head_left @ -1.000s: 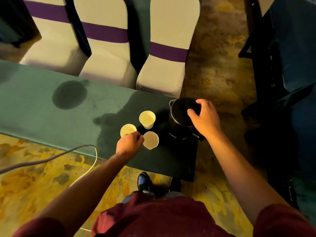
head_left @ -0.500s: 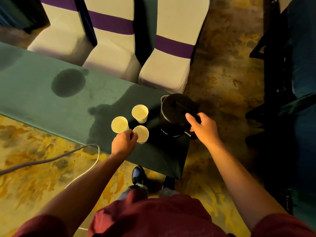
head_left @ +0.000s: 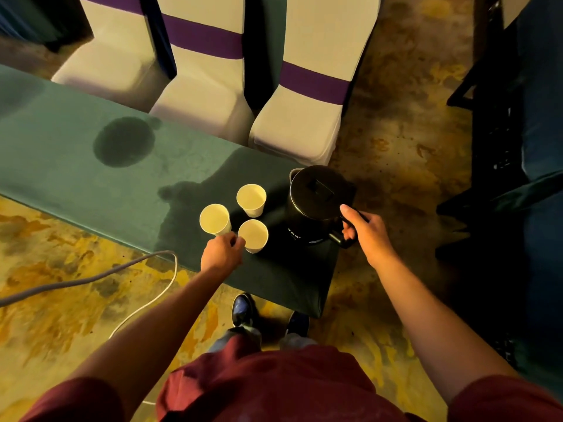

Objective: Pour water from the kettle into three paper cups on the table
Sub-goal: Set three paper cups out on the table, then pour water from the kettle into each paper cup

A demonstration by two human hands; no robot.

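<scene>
A black kettle (head_left: 315,202) with its lid shut stands near the right end of the green table (head_left: 76,166). My right hand (head_left: 365,233) is wrapped around its handle at the near right side. Three pale paper cups stand in a cluster left of it: a far cup (head_left: 251,198), a left cup (head_left: 214,219) and a near cup (head_left: 253,234). My left hand (head_left: 222,252) rests curled at the table's front edge, its fingers against the base of the near cup and the left cup.
A dark wet patch (head_left: 123,141) marks the cloth to the left. Three white chairs with purple bands (head_left: 307,117) stand behind the table. A grey cable (head_left: 91,278) lies on the floor at the left. Dark furniture (head_left: 518,147) stands at the right.
My right hand has slid off the kettle's lid and down to the handle, closing around it. My left hand stays by the cups.
</scene>
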